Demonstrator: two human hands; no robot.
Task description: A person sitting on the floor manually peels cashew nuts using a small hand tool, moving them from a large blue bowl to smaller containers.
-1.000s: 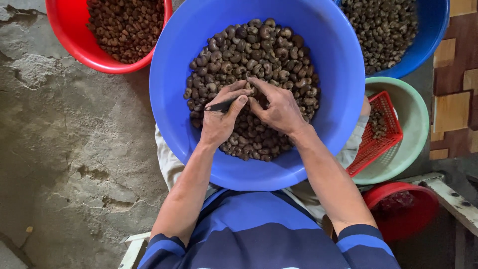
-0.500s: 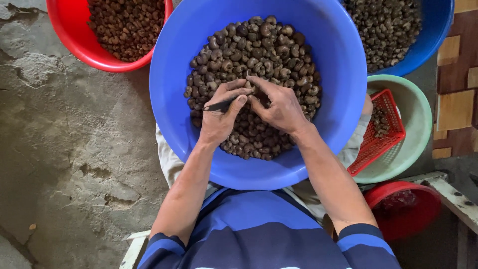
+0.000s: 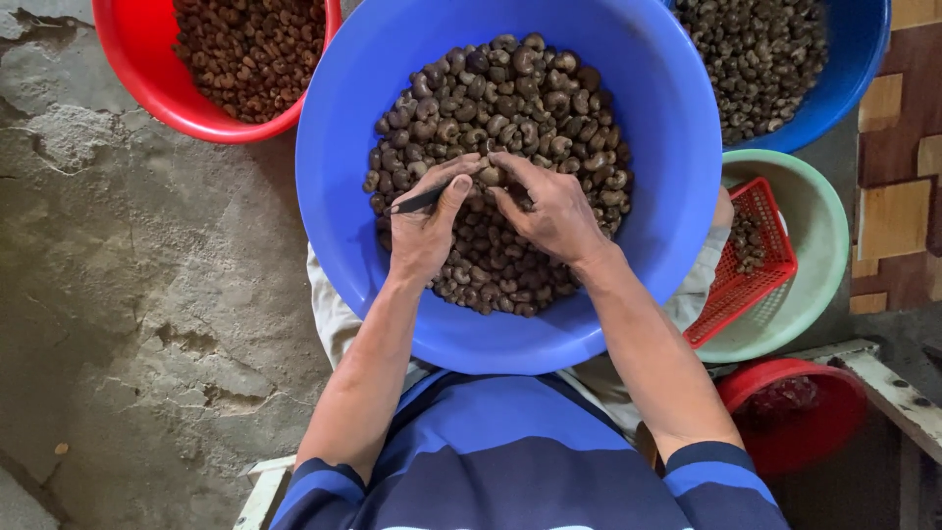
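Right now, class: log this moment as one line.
left hand: thin dark tool | right hand: brown nut | over big blue plastic basin

Nut-shelling yard (basins (image 3: 677, 147), cracked concrete (image 3: 128, 294))

I'm looking straight down into the big blue basin (image 3: 667, 108), round and deep, resting across the lap. It's heaped with dark brown, kidney-shaped nuts (image 3: 535, 103), dull and mottled, piled thickest at the middle and far side. One nut (image 3: 491, 176) is pinched up at the centre of the heap between the fingertips of both hands. A thin dark pick (image 3: 417, 202) lies slantwise in the left hand (image 3: 424, 228), its tip pointing out to the left over the nuts.
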